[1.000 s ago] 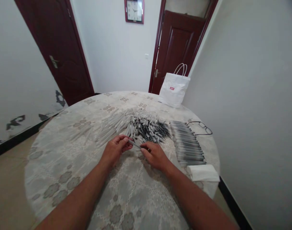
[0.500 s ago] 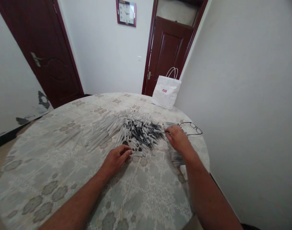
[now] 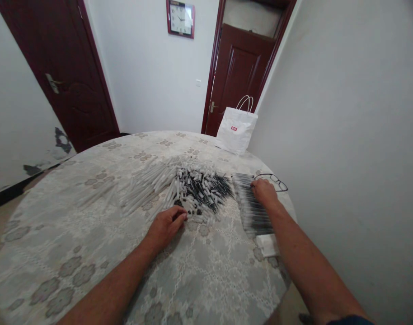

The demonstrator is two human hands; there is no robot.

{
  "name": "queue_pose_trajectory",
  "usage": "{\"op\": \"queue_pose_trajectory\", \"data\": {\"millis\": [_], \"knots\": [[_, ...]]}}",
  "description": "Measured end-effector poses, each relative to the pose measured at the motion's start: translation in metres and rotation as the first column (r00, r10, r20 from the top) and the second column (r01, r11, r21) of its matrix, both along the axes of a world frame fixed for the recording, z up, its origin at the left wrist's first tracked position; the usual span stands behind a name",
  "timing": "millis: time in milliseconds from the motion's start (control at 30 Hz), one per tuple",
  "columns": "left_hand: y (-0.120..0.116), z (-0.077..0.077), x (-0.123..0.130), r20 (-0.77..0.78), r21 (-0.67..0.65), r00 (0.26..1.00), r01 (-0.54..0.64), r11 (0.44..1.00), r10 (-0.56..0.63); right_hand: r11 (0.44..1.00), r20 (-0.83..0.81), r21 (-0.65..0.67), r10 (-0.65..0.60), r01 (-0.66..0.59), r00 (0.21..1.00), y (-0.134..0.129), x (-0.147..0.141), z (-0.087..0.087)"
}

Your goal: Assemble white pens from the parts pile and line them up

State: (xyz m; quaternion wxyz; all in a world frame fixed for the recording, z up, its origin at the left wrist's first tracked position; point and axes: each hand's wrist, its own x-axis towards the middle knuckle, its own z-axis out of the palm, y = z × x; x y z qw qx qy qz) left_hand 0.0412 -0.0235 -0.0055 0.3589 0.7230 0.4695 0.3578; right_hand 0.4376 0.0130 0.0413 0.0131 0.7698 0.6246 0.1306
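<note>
Right fingers [image 3: 254, 184] farther right, pens [image 3: 258, 213] beneath

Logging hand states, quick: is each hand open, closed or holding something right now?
Left hand: loosely curled beside small black pieces; grip can't be told.
Right hand: curled over the pen row; grip unclear.

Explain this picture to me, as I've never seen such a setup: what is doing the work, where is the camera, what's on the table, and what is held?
There is no robot here: a person works bare-handed, seen from a camera worn on their head. On the cloth-covered table lie loose pale tubes, a heap of dark thin pieces mixed with short white ones, and, to the right, a neat row of pen-like sticks. Beyond stands a white bag. The right hand is at the row; the left hand is beside small parts. I can't tell if either grip holds anything.
</note>
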Motion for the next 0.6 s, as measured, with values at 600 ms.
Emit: {"op": "queue_pose_trajectory", "data": {"millis": [600], "knots": [[0.004, 0.0, -0.014, 0.071, 0.171, 0.952, -0.305, 0.937, 0.297, 0.966, -0.15, -0.063, 0.238, -0.25, 0.96, -0.033, -0.161, 0.004]]}}
